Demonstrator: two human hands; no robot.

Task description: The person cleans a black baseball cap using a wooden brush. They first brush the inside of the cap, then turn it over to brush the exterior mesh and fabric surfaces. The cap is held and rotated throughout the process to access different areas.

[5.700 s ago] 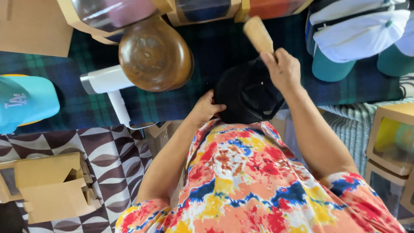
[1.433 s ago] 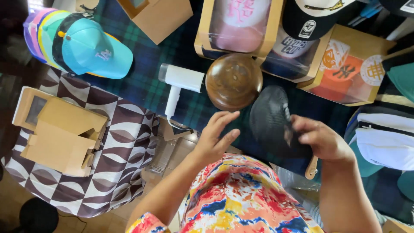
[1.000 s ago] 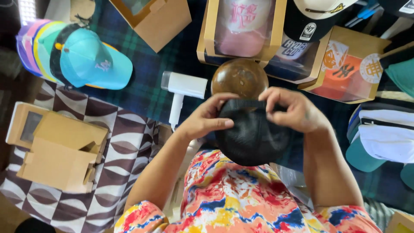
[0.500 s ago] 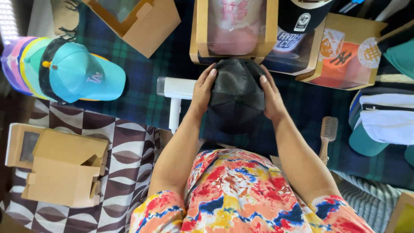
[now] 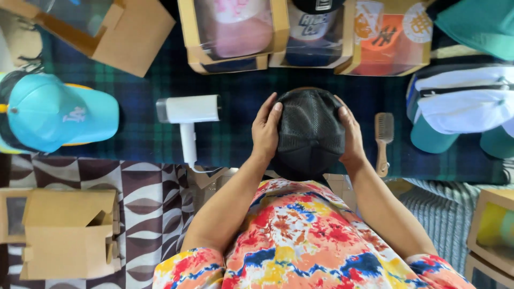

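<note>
Black mesh cap (image 5: 310, 131) clasped at both sides by left hand (image 5: 266, 128) and right hand (image 5: 350, 134), palms curved; even pressure keeps the crown centred, away from the brush (image 5: 383, 140).

Black cap (image 5: 309, 134): mesh-backed, dark all over, mesh panels facing up toward the camera, with a smoother solid panel at the near end. Crown rounded and full, not collapsed. It sits on the plaid cloth, centred just in front of the person's torso. A thin brown curved edge shows at its far rim; what it belongs to cannot be told. Left hand (image 5: 265, 130) lies flat against the cap's left side, fingers pointing away. Right hand (image 5: 350, 136) presses the right side likewise. Both palms touch the mesh.
</note>
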